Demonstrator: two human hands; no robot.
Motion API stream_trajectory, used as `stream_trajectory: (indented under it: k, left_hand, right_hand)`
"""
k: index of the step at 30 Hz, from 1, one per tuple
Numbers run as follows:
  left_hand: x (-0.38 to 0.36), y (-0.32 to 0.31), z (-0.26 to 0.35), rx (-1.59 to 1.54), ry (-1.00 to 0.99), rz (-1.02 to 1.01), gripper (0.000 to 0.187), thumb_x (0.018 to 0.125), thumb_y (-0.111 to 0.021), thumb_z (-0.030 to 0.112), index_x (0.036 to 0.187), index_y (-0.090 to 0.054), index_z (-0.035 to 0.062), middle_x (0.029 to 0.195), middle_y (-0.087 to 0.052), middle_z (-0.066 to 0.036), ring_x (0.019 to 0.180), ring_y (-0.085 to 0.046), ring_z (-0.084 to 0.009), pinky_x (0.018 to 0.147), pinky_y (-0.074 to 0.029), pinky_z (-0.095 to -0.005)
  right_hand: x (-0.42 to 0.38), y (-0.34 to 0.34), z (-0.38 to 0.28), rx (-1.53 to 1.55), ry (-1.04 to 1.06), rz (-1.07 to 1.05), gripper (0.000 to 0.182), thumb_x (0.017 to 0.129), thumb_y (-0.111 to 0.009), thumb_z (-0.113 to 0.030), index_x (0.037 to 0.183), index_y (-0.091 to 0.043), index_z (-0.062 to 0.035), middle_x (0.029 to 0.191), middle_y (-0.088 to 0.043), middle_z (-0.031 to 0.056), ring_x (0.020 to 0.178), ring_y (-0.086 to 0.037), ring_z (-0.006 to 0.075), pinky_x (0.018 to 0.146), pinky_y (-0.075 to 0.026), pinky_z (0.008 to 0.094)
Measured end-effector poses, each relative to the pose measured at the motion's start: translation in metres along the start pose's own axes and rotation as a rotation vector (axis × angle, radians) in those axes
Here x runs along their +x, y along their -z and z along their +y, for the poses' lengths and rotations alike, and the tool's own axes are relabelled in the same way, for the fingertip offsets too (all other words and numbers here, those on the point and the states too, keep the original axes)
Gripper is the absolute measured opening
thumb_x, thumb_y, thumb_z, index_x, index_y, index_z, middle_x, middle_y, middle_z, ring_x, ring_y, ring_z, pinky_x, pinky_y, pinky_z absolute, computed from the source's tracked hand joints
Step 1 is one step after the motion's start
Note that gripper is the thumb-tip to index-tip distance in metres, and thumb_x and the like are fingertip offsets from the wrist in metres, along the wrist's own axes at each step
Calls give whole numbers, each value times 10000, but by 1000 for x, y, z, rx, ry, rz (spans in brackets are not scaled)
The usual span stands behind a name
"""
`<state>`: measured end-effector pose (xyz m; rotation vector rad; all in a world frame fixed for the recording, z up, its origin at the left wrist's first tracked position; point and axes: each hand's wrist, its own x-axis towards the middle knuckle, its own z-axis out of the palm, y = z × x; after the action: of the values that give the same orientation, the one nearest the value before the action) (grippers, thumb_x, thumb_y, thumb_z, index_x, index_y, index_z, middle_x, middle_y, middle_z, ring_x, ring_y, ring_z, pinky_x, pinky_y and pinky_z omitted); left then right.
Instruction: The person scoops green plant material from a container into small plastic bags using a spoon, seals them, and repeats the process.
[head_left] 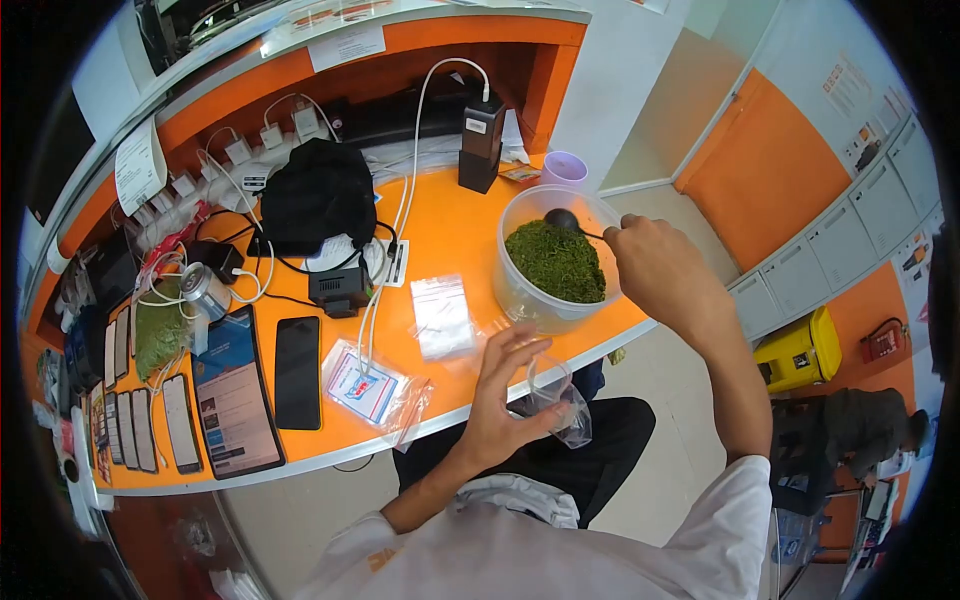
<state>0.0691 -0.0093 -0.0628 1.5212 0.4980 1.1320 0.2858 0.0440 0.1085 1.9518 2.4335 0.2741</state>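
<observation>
A round clear tub full of chopped green leaves stands at the right end of the orange desk. My right hand is closed on the handle of a dark spoon, whose bowl rests on the leaves. Lower down, over my lap, my left hand holds a small clear plastic bag with its mouth held wide. Left of the tub lies a stack of clear bags, and nearer the desk edge is a printed packet in plastic.
A purple cup and a black box-shaped device stand behind the tub. Leftward are a black cloth bag, a tablet, several phones, a can and cables. A person is at the far right.
</observation>
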Motion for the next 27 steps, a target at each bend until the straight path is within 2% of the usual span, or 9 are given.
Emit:
stream_trajectory:
  k: [2,4,7,11,13,15,17,21,27]
  left_hand:
    - [6,-6,-3,75,-41,88,757,730,-846,16,1428,-555,3,1585,-337,-195,1538,-304,-316,1251,-250,-429]
    - [11,-9,-5,120,-64,157,737,739,-832,15,1426,-564,12,1693,-185,-239,1606,-157,-354,1264,-216,-458]
    - [18,-9,-13,116,-92,157,696,764,-875,90,1398,-594,19,1698,-154,-306,1566,-251,-428,1228,-307,-499]
    - [22,-9,-16,78,-72,163,688,765,-877,79,1390,-599,13,1705,-129,-317,1559,-275,-422,1219,-326,-493]
    - [23,-8,-14,7,-35,107,680,787,-799,-12,1425,-567,-4,1730,-26,-290,1622,-55,-373,1268,-231,-494]
    - [24,-8,-14,-3,-29,102,679,787,-800,-15,1424,-566,-8,1728,-23,-294,1620,-63,-374,1269,-232,-488]
    - [22,-6,-13,-12,-19,106,678,787,-800,-19,1423,-566,-13,1727,-20,-298,1619,-72,-375,1269,-232,-483]
    - [22,-5,-12,-20,6,94,675,794,-804,-10,1425,-564,-15,1726,-16,-302,1617,-75,-378,1268,-233,-479]
    - [20,-3,-14,42,12,93,672,800,-833,34,1417,-572,-10,1725,-33,-306,1616,-70,-387,1267,-228,-488]
  right_hand:
    - [-2,3,-7,-136,-19,31,64,816,-677,18,851,-726,41,915,-720,231,867,-744,379,746,-615,444]
    - [1,2,-17,-157,-41,-21,68,820,-682,13,854,-739,27,912,-727,220,868,-753,363,727,-621,430]
    - [13,-4,-31,-172,-64,-95,81,830,-686,3,864,-759,10,911,-741,203,869,-766,337,696,-628,407]
    - [31,-10,-35,-120,-33,-139,102,832,-691,-20,888,-765,22,955,-748,210,905,-766,341,724,-631,410]
    - [37,-17,-30,-55,16,-119,119,831,-669,-15,901,-752,32,945,-732,225,906,-748,376,745,-618,443]
    - [40,-14,-26,7,69,-96,136,829,-647,-9,914,-740,41,936,-715,240,908,-731,411,765,-605,476]
    - [41,-2,-24,59,-23,-285,164,819,-653,-22,938,-747,39,970,-717,255,916,-728,413,783,-600,481]
    - [44,-10,-21,-23,-63,-193,178,811,-662,-33,950,-757,27,966,-722,264,929,-723,419,789,-595,487]
    - [37,-12,-17,172,91,-259,165,851,-652,-59,948,-765,12,923,-730,235,907,-716,406,810,-574,487]
